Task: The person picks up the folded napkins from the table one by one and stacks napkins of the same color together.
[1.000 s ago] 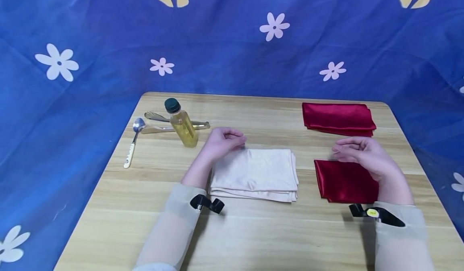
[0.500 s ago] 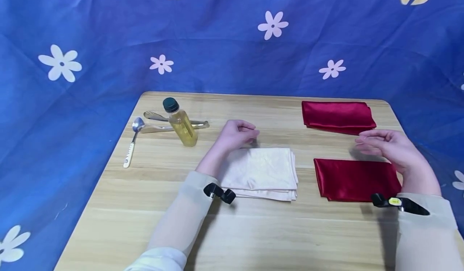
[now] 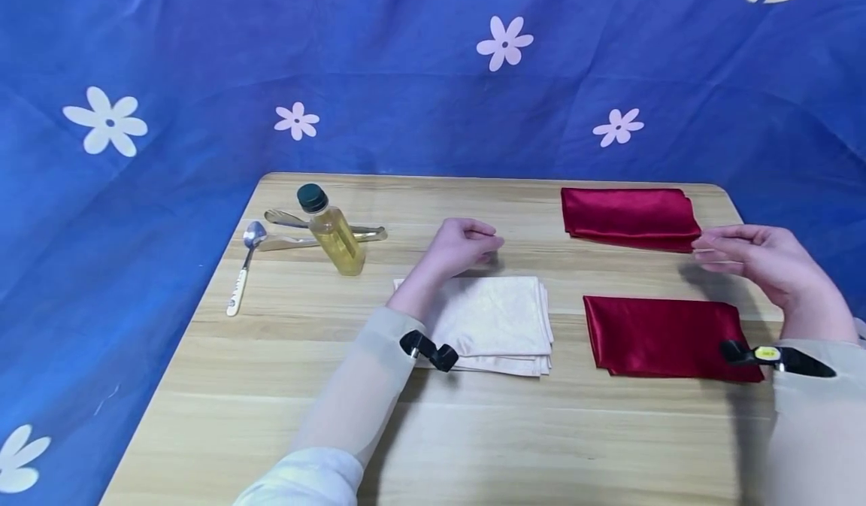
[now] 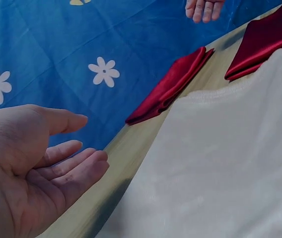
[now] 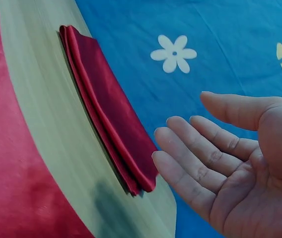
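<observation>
My left hand (image 3: 465, 246) hovers just beyond the far edge of a folded white cloth (image 3: 497, 318). Its fingers are loosely bent with nothing between them, as the left wrist view also shows. At the right, my right hand (image 3: 767, 262) hangs above the table near the right end of the farther folded red satin cloth (image 3: 629, 219). Relaxed and slightly bent, its fingers (image 5: 190, 168) hold nothing in the right wrist view. A second folded red satin cloth (image 3: 666, 337) lies nearer, left of and below my right wrist.
At the table's left stands a bottle of yellow liquid (image 3: 336, 239) with a dark green cap. Behind it lie metal tongs (image 3: 287, 242), and a spoon (image 3: 238, 284) with a white handle rests farther left. A blue flowered curtain (image 3: 406, 77) hangs behind the wooden table (image 3: 271, 386).
Both hands have moved right and away from me. The left went past the white cloth's far edge; the right left its place over the nearer red cloth. The cloths stayed put.
</observation>
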`<state>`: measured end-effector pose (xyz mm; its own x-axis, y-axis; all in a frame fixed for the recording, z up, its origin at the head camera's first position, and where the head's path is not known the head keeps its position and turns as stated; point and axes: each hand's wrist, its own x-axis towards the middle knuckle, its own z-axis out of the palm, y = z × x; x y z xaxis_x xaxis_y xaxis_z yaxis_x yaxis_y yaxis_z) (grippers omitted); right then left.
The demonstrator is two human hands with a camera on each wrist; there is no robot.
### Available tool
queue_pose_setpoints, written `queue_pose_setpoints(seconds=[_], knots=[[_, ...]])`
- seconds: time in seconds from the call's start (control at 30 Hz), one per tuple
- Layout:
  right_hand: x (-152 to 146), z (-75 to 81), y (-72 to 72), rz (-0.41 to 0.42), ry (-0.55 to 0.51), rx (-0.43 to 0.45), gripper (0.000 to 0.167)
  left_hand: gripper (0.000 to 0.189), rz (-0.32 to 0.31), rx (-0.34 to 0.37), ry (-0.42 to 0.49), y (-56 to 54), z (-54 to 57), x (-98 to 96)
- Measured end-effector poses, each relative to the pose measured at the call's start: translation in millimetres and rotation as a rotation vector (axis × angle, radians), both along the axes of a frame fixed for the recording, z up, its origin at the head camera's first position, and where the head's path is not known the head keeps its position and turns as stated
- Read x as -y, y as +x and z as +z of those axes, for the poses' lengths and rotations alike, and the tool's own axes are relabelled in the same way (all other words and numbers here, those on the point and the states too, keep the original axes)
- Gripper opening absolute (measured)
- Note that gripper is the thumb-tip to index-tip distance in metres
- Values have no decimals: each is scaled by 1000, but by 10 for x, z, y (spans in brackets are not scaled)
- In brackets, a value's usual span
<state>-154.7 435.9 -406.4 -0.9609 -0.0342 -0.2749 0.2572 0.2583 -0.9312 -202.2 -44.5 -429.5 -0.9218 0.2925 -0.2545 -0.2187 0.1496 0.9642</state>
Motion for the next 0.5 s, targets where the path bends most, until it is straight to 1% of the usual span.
queue_pose_setpoints(seconds=[0.13,0.23,0.37,0.5], knots=[[-123,-28,-91,-13,-92,13,15,45,-22,-14,4,-65,-2,-129],[-192,-68,-163,-31,-164,26,16,46,-30,-3,6,-111,-15,-226],[-279,-133,-252,-46,-226,46,19,43,-12,19,9,-171,-40,-358],[-393,-176,-349,-40,-253,25,20,36,6,38,32,-255,-82,-522]])
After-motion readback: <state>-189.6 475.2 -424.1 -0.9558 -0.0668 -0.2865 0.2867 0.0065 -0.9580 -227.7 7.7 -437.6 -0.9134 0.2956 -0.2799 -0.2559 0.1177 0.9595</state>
